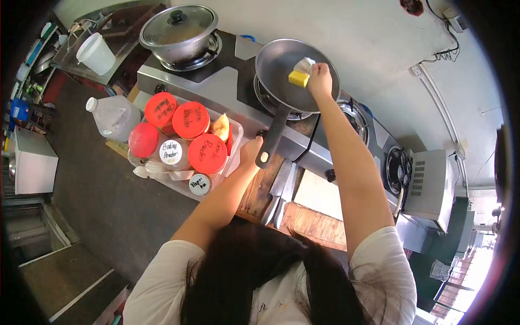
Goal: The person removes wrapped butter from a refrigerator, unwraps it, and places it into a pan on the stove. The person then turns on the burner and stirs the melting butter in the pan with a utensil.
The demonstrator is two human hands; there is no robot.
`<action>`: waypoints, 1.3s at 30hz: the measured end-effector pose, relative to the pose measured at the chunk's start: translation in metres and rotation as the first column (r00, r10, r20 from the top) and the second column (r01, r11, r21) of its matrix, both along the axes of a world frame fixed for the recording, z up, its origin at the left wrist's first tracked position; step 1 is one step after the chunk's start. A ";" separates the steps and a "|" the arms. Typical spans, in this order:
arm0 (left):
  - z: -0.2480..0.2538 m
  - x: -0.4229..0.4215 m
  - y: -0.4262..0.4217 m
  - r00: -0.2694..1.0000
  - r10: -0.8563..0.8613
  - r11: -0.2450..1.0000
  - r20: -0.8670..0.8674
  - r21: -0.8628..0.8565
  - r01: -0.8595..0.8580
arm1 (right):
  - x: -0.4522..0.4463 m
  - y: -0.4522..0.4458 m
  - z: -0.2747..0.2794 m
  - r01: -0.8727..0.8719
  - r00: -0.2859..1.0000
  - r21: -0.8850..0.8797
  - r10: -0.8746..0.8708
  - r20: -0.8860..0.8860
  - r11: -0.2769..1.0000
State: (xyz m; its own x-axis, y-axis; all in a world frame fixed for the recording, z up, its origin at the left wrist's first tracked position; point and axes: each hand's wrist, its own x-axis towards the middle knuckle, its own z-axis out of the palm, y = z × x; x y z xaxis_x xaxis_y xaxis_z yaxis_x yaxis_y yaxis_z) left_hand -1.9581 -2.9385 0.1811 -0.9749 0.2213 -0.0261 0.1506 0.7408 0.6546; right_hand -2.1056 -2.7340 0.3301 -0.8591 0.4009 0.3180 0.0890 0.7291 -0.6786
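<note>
A grey frying pan (281, 59) rests on a stove burner, its dark handle pointing toward me. Over the pan, my right hand (320, 81) has its fingers closed on a yellow block (298, 78) with a whitish wrapper peeled back at its top. Whether the block touches the pan I cannot tell. My left hand (252, 150) is at the stove's front, beside the pan handle, with its fingers closed at a black knob (262, 134) that they partly cover.
A lidded steel pot (181, 46) stands on the left burner. Red-lidded jars (207, 154) fill a clear tray at the left, beside a plastic jug (115, 116). Two knives (283, 181) lie on the wooden surface below the pan handle, near a pale board (318, 196).
</note>
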 end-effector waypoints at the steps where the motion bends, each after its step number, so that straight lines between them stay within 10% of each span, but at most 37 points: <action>1: -0.004 -0.001 0.001 1.000 -0.003 1.000 0.028 0.018 0.003 | -0.003 0.003 -0.001 -0.062 0.997 0.053 0.060 0.042 0.997; 5: 0.000 -0.002 -0.005 0.998 -0.040 0.997 0.056 0.075 0.036 | -0.022 0.024 -0.004 -0.033 0.998 0.069 0.030 0.049 0.997; 9: 0.009 -0.002 -0.010 0.997 -0.046 0.996 0.069 0.084 0.041 | -0.013 0.025 0.011 -0.018 0.973 -0.276 0.081 0.217 0.961; 16: 0.000 -0.002 0.000 0.998 -0.050 0.997 -0.036 0.055 0.052 | -0.006 0.038 0.010 -0.101 0.994 -0.457 0.103 -0.020 0.883; 39: 0.008 0.003 -0.002 0.998 -0.034 0.992 -0.047 0.123 0.040 | -0.012 0.030 0.022 -0.282 0.955 -0.325 0.232 -0.184 0.903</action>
